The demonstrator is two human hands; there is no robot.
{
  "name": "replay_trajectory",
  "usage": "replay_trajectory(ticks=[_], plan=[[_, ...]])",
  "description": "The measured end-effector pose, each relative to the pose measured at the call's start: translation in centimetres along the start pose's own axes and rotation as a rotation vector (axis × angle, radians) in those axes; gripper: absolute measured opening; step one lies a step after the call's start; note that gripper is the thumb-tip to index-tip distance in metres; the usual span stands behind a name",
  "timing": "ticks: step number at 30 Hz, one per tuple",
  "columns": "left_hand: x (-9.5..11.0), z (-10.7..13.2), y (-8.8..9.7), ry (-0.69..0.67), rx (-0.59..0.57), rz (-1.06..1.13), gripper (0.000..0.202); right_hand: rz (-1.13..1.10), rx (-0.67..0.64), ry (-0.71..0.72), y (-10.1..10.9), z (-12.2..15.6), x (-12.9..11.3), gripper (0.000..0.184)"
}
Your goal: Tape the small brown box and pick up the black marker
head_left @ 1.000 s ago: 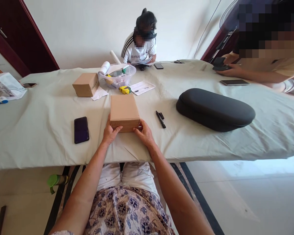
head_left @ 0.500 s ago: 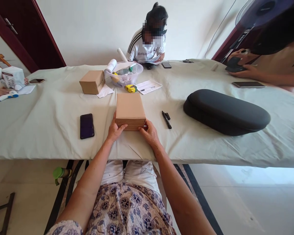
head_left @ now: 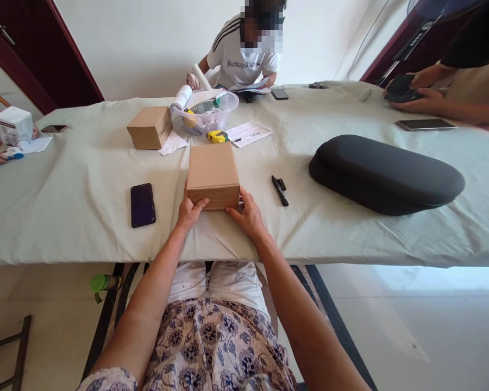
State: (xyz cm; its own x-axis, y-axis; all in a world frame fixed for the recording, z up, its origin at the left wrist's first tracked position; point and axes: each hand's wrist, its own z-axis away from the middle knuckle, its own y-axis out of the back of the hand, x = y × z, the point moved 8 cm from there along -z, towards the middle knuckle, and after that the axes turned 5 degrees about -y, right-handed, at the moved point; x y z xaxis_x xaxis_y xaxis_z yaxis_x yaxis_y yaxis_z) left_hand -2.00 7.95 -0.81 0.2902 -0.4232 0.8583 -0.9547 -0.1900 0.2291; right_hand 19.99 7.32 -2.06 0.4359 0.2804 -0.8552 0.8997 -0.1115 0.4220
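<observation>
A closed brown cardboard box (head_left: 212,169) sits on the cloth-covered table (head_left: 65,184) just in front of me. My left hand (head_left: 188,213) grips its near left corner, thumb on the front face. My right hand (head_left: 248,213) grips the near right corner, fingers curled against the side. Both hands rest on the cloth at the table's near edge.
A black phone (head_left: 142,204) lies left of the box, a black pen (head_left: 280,190) right of it. A big black oval case (head_left: 385,174) lies further right. Behind are a second cardboard box (head_left: 150,127), a clear bowl (head_left: 210,115), a yellow tape measure (head_left: 217,136) and papers. Other people sit around the table.
My hands stay on the box's near corners. The camera has tilted and shifted slightly, so the box sits a little higher in view.
</observation>
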Motion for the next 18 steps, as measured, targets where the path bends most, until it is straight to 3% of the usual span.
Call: replay_trajectory(ticks=[11, 18], plan=[[0.7, 0.2, 0.5, -0.022, 0.054, 0.058, 0.093, -0.109, 0.087, -0.006, 0.8, 0.0, -0.4, 0.060], [-0.3, 0.3, -0.1, -0.050, 0.010, -0.075, 0.091, -0.167, 0.196, -0.015, 1.4, 0.0, -0.3, 0.049]])
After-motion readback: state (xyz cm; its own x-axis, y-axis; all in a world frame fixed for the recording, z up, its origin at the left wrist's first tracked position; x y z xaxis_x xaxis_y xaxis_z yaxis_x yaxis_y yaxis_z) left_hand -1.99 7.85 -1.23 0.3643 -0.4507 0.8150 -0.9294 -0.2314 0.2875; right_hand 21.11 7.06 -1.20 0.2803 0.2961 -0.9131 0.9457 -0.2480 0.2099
